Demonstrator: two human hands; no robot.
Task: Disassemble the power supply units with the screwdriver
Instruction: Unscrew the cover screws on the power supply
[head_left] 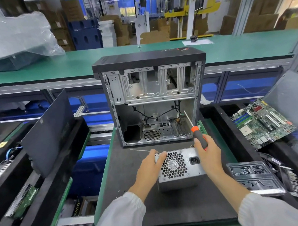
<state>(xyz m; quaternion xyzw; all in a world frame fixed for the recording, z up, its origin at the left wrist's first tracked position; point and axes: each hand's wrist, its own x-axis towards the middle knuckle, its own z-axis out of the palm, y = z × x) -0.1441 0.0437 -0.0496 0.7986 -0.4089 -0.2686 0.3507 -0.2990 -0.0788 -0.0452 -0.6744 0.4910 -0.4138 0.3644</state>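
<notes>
Item 1: my left hand (150, 167), at 7 o'clock of the power supply unit (180, 168). Grip curled over the unit's upper left corner, fingertips lying on the perforated fan grille.

Item 2: my right hand (208, 157), at 2 o'clock of the unit. Grip wrapped round the black-and-orange handle of the screwdriver (197, 134); the shaft runs up toward 11 o'clock, its tip over the case's open interior. The heel of this hand seems to touch the unit's right edge, though the view is poor there.

Item 3: power supply unit, silver, standing on the dark desk (130, 166) between both hands, grille and power socket facing me.

Item 4: computer case (152, 98), at 12 o'clock of the unit, just beyond it, side open, loose black cables inside, drive cage across the top.

Item 5: grey tray of parts (253, 178), at 3 o'clock, near the desk's right edge.

Item 6: green motherboard (262, 123), at 2 o'clock, tilted in a bin.

Item 7: dark side panel (48, 134), at 9 o'clock, leaning upright.

Item 8: green conveyor bench (245, 45), behind the case; plastic-wrapped bundle (16, 42) at 10 o'clock on it.
</notes>
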